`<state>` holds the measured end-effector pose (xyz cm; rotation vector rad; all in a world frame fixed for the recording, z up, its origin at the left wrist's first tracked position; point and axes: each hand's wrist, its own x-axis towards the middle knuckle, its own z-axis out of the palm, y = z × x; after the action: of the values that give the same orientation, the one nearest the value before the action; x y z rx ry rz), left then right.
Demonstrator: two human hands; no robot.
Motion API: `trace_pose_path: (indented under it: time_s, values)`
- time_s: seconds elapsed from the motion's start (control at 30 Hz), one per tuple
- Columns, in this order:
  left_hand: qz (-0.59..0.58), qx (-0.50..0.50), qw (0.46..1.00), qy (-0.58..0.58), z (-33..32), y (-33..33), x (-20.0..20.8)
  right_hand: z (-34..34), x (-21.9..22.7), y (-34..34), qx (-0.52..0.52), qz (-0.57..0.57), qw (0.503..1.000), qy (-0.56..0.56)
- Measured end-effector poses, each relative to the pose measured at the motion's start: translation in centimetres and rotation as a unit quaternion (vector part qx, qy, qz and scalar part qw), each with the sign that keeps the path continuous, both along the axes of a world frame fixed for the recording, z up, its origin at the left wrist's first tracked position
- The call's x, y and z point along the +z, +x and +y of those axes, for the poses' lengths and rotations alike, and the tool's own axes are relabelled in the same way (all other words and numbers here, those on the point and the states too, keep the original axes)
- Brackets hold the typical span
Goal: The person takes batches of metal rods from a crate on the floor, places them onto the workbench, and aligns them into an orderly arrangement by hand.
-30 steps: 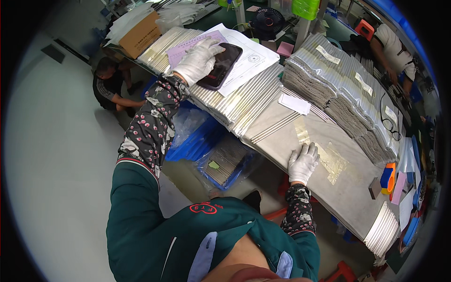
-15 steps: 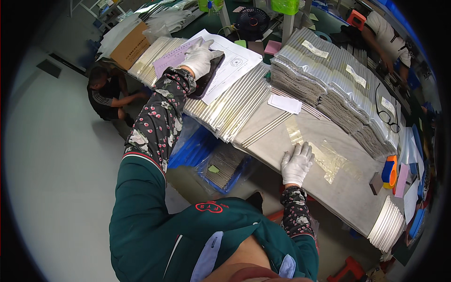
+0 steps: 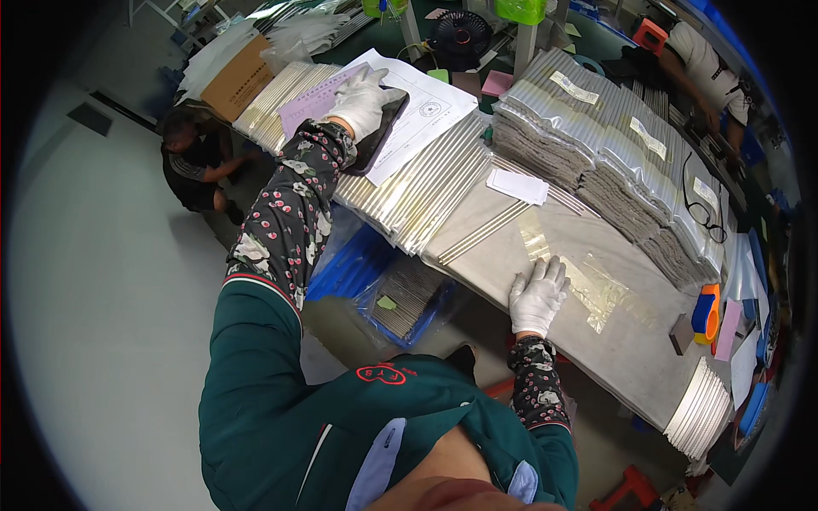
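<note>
The left hand, in a white glove, is seen at full reach on a dark flat pouch; the fingers are laid over its top and appear curled at its far edge, though a firm grip cannot be confirmed. The pouch is seen lying on white printed sheets, which rest on a fanned row of silvery flat bags. The right hand, also gloved, is pressed flat and open, fingers spread, on the grey tabletop near its front edge; nothing is held. A clear plastic sleeve is noted just beside its fingertips.

Tall stacks of silver bags are ranged along the back of the table, with a small white card in front of them. An orange-and-blue tool and a stack of white plates or sheets are noted at the right end. Pale floor is visible to the left, where another person is crouched beside a cardboard box.

Under the table a blue bin is seen, holding a stack of grey bags in clear wrap.
</note>
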<state>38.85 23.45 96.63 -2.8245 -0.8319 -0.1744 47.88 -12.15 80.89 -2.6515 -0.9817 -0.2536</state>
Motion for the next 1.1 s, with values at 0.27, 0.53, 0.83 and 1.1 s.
trace_pose_path:
  time_s: [0.27,0.53,0.83,1.1]
  values:
    - [-0.03,0.024,0.999,0.013,2.1,-0.7,-1.1,0.2,0.1,-0.4,0.004,-0.001,1.0,0.007]
    - [-0.078,-0.019,0.996,0.048,1.5,-1.2,0.1,-0.1,0.3,-0.3,-0.007,0.013,1.0,-0.003]
    - [-0.026,-0.002,0.999,0.03,1.7,-0.7,-0.9,-0.1,0.2,-0.2,-0.005,0.011,1.0,-0.003]
    - [-0.057,0.002,0.998,-0.002,2.3,0.1,-1.7,-0.3,0.1,0.2,-0.003,0.013,1.0,-0.008]
